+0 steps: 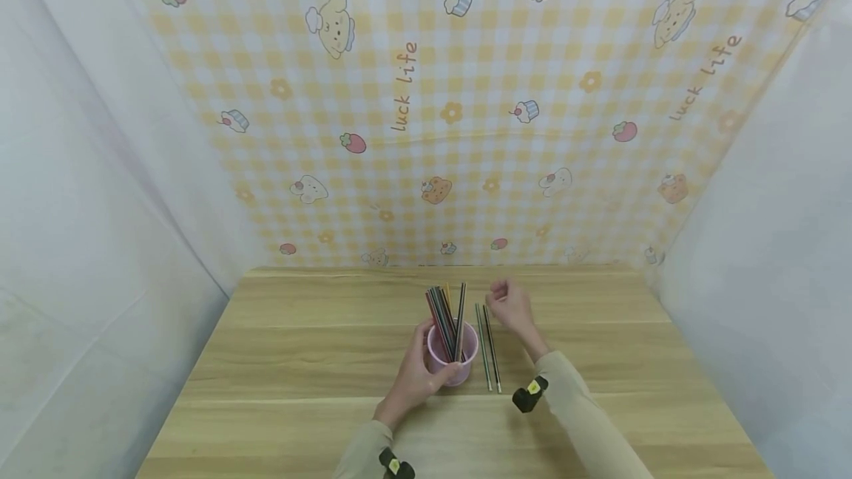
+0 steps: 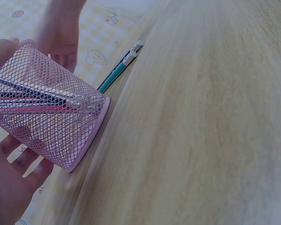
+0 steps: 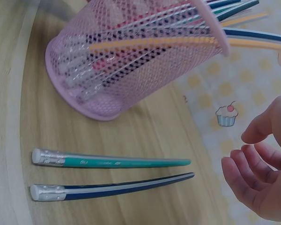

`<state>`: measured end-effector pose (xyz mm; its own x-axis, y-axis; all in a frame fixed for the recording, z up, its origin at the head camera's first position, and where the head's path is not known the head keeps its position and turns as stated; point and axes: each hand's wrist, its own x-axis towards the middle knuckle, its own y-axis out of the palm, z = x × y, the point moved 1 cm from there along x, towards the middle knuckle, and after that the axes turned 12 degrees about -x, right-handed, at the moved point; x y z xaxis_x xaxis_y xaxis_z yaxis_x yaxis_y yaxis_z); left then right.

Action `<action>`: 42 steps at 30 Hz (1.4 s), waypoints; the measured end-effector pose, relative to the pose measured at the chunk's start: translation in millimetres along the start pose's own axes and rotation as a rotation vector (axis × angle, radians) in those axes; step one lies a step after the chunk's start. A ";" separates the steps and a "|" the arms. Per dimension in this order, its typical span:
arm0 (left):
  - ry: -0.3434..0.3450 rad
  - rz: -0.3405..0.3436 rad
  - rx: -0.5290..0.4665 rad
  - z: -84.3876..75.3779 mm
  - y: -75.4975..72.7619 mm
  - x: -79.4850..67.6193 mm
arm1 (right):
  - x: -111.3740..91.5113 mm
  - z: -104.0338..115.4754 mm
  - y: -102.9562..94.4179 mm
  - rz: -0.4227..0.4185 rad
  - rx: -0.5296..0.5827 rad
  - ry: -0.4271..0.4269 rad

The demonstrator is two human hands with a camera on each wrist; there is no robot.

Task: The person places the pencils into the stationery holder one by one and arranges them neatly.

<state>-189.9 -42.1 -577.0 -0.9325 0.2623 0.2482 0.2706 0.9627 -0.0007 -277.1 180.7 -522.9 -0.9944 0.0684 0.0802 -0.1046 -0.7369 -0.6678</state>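
My left hand (image 1: pixel 409 381) grips a pink mesh pen cup (image 2: pixel 51 108), fingers round its far side and thumb at the front. Several pencils (image 1: pixel 442 320) stand in it, eraser ends down and leaning; dark, red and yellow-orange ones show. On the table right of the cup lie a green pencil (image 3: pixel 117 162) and a dark blue pencil (image 3: pixel 117 190), side by side with a narrow gap, silver-banded eraser ends toward the person. Just beyond their far ends hovers my right hand (image 3: pixel 262 173), fingers loosely bent, holding nothing and apart from both pencils.
The wooden table (image 1: pixel 299 368) extends to both sides of the hands. A yellow checked cloth (image 1: pixel 492 154) with printed cartoons hangs along its back edge. White sheets (image 1: pixel 100 205) hang at left and right. Dark wrist cameras sit on both sleeves (image 1: pixel 582 412).
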 end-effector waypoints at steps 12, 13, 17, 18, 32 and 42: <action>0.000 -0.004 -0.002 -0.4 0.6 -0.2 | -2.3 -17.1 15.4 -0.035 -0.122 -0.010; 0.002 -0.006 -0.003 -0.3 0.6 -0.1 | -2.8 -18.0 16.3 -0.030 -0.133 -0.010; 0.010 -0.007 0.002 -0.4 0.9 0.4 | -5.7 -21.6 18.9 0.001 -0.166 0.023; 0.013 -0.006 0.004 -0.4 0.9 0.6 | -6.4 -22.1 19.3 0.015 -0.175 0.039; -0.003 -0.004 -0.013 1.5 0.0 0.4 | -8.3 -25.4 18.3 0.131 -0.320 0.103; -0.005 0.000 -0.007 1.7 0.1 -0.9 | -8.8 -25.2 9.9 0.198 -0.415 0.133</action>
<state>-189.4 -42.2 -578.8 -0.9336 0.2627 0.2436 0.2723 0.9622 0.0059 -269.8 189.7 -548.9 -0.9860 0.0593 -0.1559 0.1176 -0.4157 -0.9018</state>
